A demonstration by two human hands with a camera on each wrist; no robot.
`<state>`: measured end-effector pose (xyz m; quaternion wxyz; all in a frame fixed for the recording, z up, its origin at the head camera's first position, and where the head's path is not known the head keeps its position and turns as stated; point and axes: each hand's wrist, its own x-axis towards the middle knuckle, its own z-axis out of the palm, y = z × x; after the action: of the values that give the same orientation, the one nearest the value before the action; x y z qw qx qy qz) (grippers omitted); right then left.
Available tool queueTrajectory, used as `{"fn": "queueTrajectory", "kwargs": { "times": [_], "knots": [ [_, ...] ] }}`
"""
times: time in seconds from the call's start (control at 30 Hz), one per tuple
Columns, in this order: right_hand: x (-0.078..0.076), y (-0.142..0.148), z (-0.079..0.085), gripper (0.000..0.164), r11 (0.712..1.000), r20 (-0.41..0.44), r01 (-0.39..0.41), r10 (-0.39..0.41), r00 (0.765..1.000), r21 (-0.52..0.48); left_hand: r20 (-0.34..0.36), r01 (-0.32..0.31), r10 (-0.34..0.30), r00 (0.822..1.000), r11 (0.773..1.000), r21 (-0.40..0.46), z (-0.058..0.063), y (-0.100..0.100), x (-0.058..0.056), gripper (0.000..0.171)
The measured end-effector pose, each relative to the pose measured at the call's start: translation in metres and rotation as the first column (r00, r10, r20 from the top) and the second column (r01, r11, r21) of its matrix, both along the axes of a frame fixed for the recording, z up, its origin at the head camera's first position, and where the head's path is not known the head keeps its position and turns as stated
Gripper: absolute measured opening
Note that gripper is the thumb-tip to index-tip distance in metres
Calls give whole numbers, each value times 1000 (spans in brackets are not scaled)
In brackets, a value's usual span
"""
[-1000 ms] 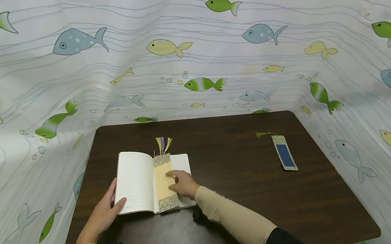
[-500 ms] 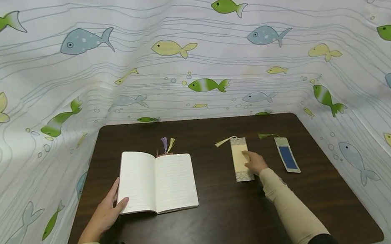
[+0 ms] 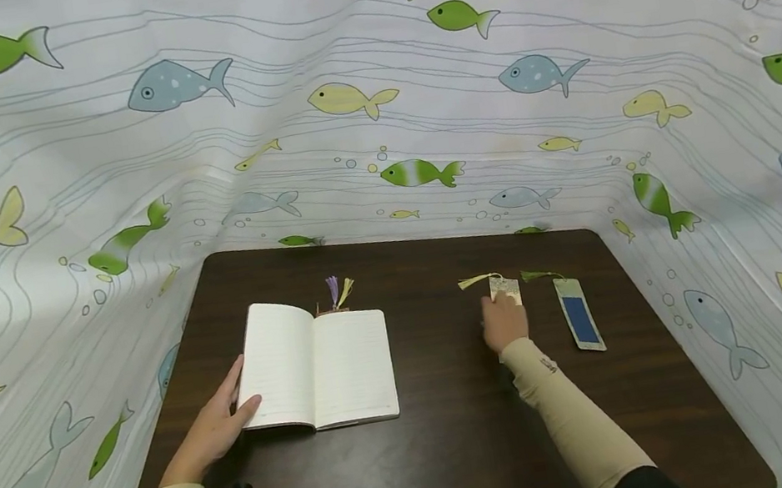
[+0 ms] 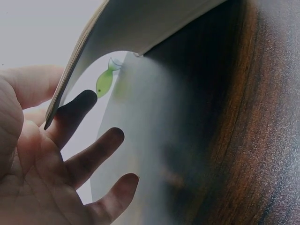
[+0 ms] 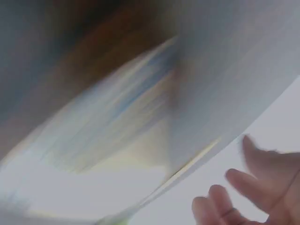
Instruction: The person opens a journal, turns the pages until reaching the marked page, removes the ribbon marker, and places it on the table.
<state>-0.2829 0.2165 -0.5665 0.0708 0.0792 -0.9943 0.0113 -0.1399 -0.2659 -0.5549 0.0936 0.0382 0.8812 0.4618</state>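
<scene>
In the head view, an open notebook (image 3: pixel 351 368) with lined pages lies on the left of the table. My left hand (image 3: pixel 209 427) grips its left edge, thumb over the page; in the left wrist view the raised cover and pages (image 4: pixel 77 61) sit between thumb and fingers, the other fingers spread below. My right hand (image 3: pixel 505 321) is over a cream bookmark (image 3: pixel 506 286) with a pale yellow tassel, hiding most of it. In the blurred right wrist view, the fingers (image 5: pixel 248 185) are loosely bent, apart from a thin pale edge (image 5: pixel 187 164), with nothing between them.
Right of my right hand lies another bookmark (image 3: pixel 580 317) with a blue panel and a green tassel. Purple and yellow tassels (image 3: pixel 339 292) stick out beyond the notebook's top edge. A fish-patterned curtain (image 3: pixel 371 112) surrounds the dark table (image 3: pixel 448 472).
My right hand has carried the cream bookmark from the notebook to the right side of the table, and let it go beside the blue-panelled one. My left hand stays on the notebook.
</scene>
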Motion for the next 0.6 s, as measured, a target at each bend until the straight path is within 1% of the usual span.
{"fn": "queueTrajectory", "kwargs": {
  "times": [0.03, 0.07, 0.1, 0.13, 0.17, 0.23, 0.27, 0.3, 0.33, 0.37, 0.43, 0.5, 0.57, 0.6],
  "knots": [
    [4, -17, -2, 39, 997, -31, -81, 80, 996, -21, 0, -4, 4, 1000, 1000, -9, 0, 0, 0, 82],
    [9, -35, -4, 47, 985, -43, -168, 166, 985, -46, -2, -7, 7, 1000, 1000, -12, 0, -1, 0, 82],
    [15, -52, -5, 57, 963, -25, -256, 255, 967, -81, -4, -9, 9, 1000, 1000, -14, 0, -1, 1, 82],
    [22, -68, -6, 66, 935, 10, -336, 339, 941, -118, -5, -11, 11, 1000, 1000, -15, 0, -1, 1, 81],
    [29, -83, -7, 74, 905, 55, -398, 410, 910, -151, -6, -12, 12, 1000, 1000, -14, 0, -1, 1, 81],
    [42, -107, -9, 89, 865, 157, -465, 494, 855, -188, -7, -13, 13, 1000, 1000, -13, 0, 0, 1, 81],
    [47, -116, -10, 94, 857, 200, -484, 513, 835, -178, -6, -13, 12, 1000, 1000, -12, 0, 0, 2, 81],
    [52, -123, -11, 99, 855, 230, -493, 518, 824, -160, -3, -12, 11, 1000, 1000, -10, 0, 0, 2, 81],
    [56, -128, -12, 101, 857, 244, -497, 515, 822, -134, 0, -10, 10, 1000, 1000, -11, 0, 1, 2, 81],
    [59, -132, -14, 102, 863, 246, -496, 505, 827, -102, 2, -8, 8, 1000, 1000, -9, 0, 1, 2, 81],
    [63, -136, -15, 100, 872, 230, -486, 484, 844, -50, 6, -4, 4, 1000, 1000, -5, 0, 2, 2, 82],
    [64, -139, -17, 92, 880, 177, -475, 471, 864, -24, 4, 0, 0, 1000, 1000, 8, 1, 2, 2, 81],
    [65, -141, -17, 84, 887, 123, -462, 461, 879, -22, 0, 1, -1, 1000, 1000, 18, 2, 3, 3, 81],
    [66, -143, -17, 84, 894, 105, -448, 448, 888, -26, -4, 1, -1, 1000, 1000, 17, 2, 3, 3, 81]
  ]
}}
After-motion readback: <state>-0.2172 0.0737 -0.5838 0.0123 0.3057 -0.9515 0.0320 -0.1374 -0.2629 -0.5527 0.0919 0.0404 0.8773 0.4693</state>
